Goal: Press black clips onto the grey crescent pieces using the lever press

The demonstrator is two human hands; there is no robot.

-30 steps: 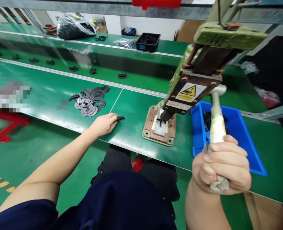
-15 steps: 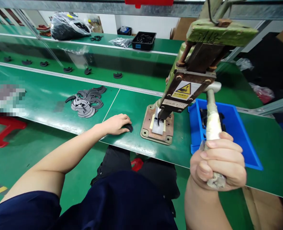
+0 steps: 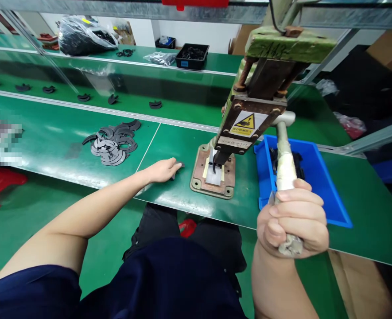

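Note:
My right hand (image 3: 295, 223) is wrapped around the taped lever handle (image 3: 285, 164) of a green hand press (image 3: 265, 79). Under the press head, a metal plate (image 3: 213, 178) lies on the brown, bolted press base (image 3: 199, 179); a dark curved tip (image 3: 215, 166) sits just above the plate. To the left of the base, my left hand (image 3: 164, 170) is closed on a dark curved piece (image 3: 173, 176), mostly hidden by the fingers. Farther left, a pile of flat grey curved pieces (image 3: 111, 144) rests on the green table (image 3: 169, 141).
A blue bin (image 3: 328, 181) with dark parts stands right of the press, behind my right hand. Beyond the table's rail lie several spaced dark curved parts (image 3: 155, 104). A black tray (image 3: 192, 56) and a plastic bag (image 3: 86, 35) stand on the far shelf.
My left hand has turned, so the dark piece in it shows less and stands more on edge. My right hand keeps its grip on the lever. The whole view has shifted slightly.

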